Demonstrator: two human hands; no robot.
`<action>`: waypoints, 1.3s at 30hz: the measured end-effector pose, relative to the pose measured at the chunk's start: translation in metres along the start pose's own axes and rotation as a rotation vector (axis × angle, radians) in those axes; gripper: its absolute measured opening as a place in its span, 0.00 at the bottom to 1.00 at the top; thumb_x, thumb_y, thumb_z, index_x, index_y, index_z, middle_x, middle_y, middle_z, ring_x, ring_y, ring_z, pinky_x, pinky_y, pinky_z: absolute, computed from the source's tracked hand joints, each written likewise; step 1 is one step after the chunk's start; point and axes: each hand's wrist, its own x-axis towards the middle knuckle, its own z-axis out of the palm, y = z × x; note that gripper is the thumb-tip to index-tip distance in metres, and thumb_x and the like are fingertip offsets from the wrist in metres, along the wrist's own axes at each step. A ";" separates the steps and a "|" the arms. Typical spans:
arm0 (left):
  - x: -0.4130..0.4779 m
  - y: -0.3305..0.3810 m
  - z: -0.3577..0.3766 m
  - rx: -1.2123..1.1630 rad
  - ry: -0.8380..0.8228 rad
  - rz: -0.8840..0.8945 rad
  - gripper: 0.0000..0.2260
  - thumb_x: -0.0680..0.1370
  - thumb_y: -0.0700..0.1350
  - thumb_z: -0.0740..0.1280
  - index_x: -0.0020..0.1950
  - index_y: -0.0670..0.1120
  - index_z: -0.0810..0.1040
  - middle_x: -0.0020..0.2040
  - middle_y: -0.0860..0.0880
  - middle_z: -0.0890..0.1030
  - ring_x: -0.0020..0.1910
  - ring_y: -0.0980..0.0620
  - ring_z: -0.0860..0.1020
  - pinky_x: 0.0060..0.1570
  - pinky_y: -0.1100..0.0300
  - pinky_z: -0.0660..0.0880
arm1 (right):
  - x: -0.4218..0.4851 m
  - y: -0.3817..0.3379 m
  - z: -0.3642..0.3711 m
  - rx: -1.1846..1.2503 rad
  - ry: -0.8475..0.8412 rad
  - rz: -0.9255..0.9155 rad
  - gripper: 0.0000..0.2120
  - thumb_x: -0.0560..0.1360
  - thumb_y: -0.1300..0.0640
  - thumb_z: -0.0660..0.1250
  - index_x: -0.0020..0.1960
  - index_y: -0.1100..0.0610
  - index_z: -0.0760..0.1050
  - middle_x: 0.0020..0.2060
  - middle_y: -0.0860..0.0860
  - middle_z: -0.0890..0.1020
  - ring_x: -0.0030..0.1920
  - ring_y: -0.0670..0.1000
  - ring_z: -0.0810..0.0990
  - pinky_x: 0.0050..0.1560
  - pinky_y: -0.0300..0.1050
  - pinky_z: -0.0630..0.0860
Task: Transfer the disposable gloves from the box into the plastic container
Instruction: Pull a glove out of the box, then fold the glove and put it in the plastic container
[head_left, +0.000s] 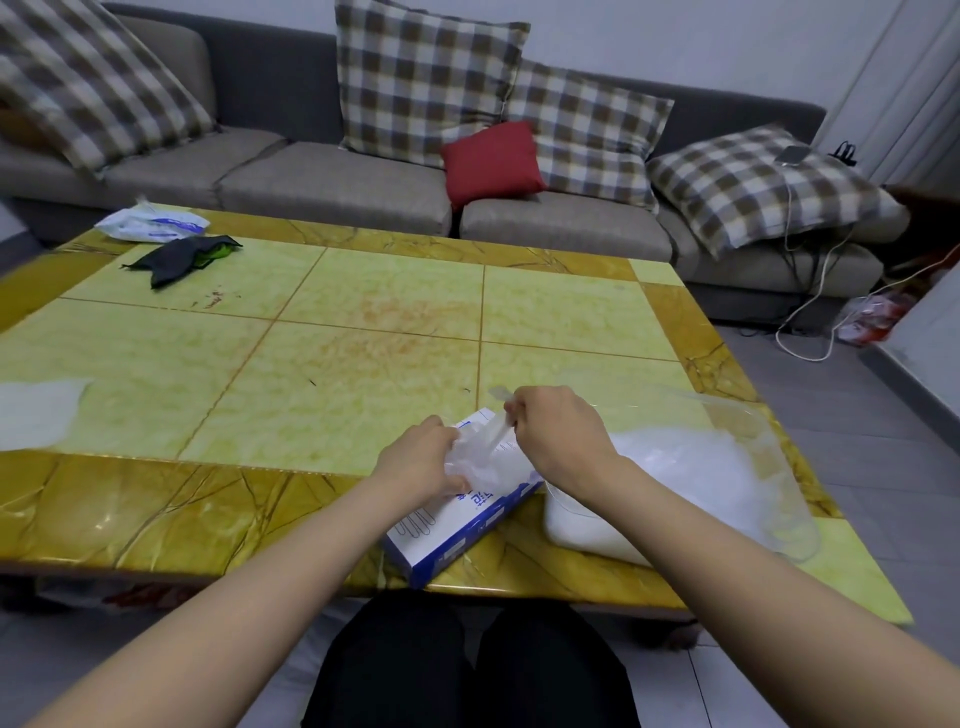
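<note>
A white and blue glove box (457, 530) lies on the near edge of the yellow table (337, 364). Thin clear gloves (480, 457) bulge out of its top. My left hand (415, 457) grips the bunch of gloves on the box's left side. My right hand (558, 436) pinches a glove and holds it stretched above the box. To the right stands a clear plastic container (769, 467) with a heap of white gloves (670, 462) inside; my right forearm crosses its near corner.
A clear lid or plastic sheet (39, 413) lies at the table's left edge. A wipes pack (150, 224) and a dark cloth (179, 254) sit at the far left corner. A sofa with cushions stands behind. My knees are under the near edge.
</note>
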 end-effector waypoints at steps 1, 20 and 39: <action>-0.001 0.000 -0.001 0.002 -0.003 -0.004 0.21 0.70 0.53 0.73 0.60 0.47 0.75 0.55 0.50 0.73 0.52 0.50 0.74 0.48 0.56 0.74 | 0.000 0.001 -0.001 0.006 0.011 0.006 0.15 0.82 0.55 0.53 0.51 0.60 0.77 0.47 0.58 0.81 0.47 0.61 0.78 0.39 0.44 0.64; -0.016 0.025 -0.001 0.031 0.229 0.124 0.17 0.76 0.52 0.66 0.62 0.48 0.69 0.57 0.50 0.71 0.54 0.51 0.72 0.46 0.59 0.73 | -0.005 0.002 0.002 0.096 -0.173 -0.043 0.13 0.76 0.67 0.58 0.56 0.59 0.77 0.49 0.53 0.83 0.51 0.51 0.81 0.51 0.45 0.77; -0.001 0.019 -0.002 -0.331 -0.052 0.047 0.27 0.71 0.55 0.72 0.66 0.49 0.69 0.58 0.49 0.69 0.54 0.51 0.72 0.51 0.60 0.69 | -0.005 0.006 0.002 0.082 -0.122 -0.032 0.10 0.76 0.68 0.58 0.49 0.59 0.75 0.52 0.55 0.77 0.50 0.56 0.77 0.46 0.45 0.72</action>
